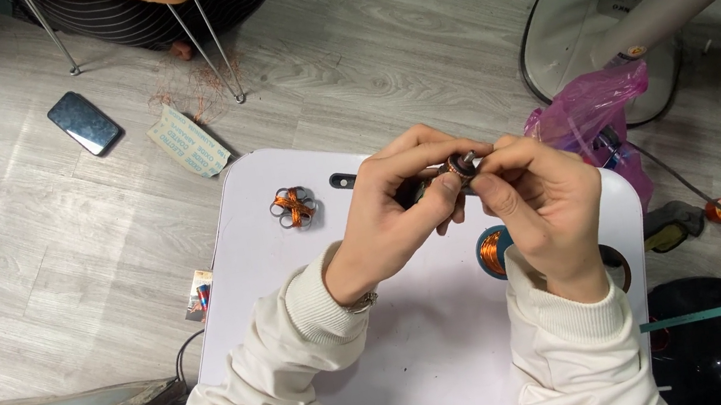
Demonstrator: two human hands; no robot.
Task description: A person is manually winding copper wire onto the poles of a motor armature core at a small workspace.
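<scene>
Pinching small dark ring [461, 164] | left hand [394, 202] grip tight | right hand [539, 203] grip tight on it, above white board [275, 274]

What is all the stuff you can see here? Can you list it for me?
ring: 1, dark, pinched between both hands
coil: 1, copper on silver rings, on tray
tray: 1, white, under hands
spool: 1, teal with copper wire, on tray
phone: 1, dark, floor upper left
bag: 1, pink, right of tray
fan base: 1, white, upper right
left hand: cream sleeve
right hand: cream sleeve
</scene>
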